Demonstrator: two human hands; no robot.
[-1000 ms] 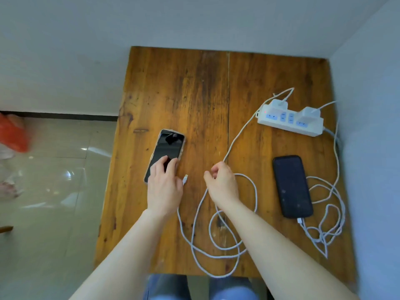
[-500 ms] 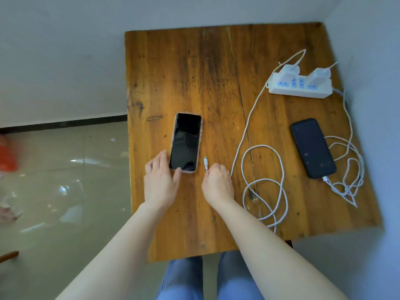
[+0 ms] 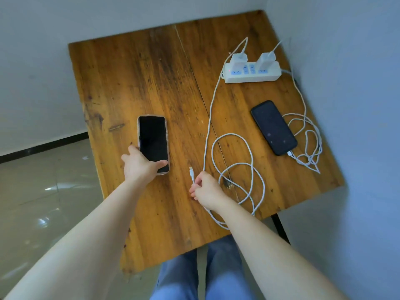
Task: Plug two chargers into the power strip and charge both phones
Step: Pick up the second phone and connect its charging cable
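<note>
Phone [image 3: 153, 141] gripped at its near end by left hand [image 3: 140, 164]; right hand [image 3: 205, 190] pinches cable [image 3: 192, 175].

The left hand [image 3: 140, 164] covers the near phone's [image 3: 153, 140] lower-left corner. The right hand [image 3: 206, 191] hides part of the white cable [image 3: 208, 118] at 6 o'clock. Both forearms run off the bottom edge.

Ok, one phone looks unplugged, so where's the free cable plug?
In the head view, the free plug sits pinched by the right hand, just right of the left phone's near end.
</note>
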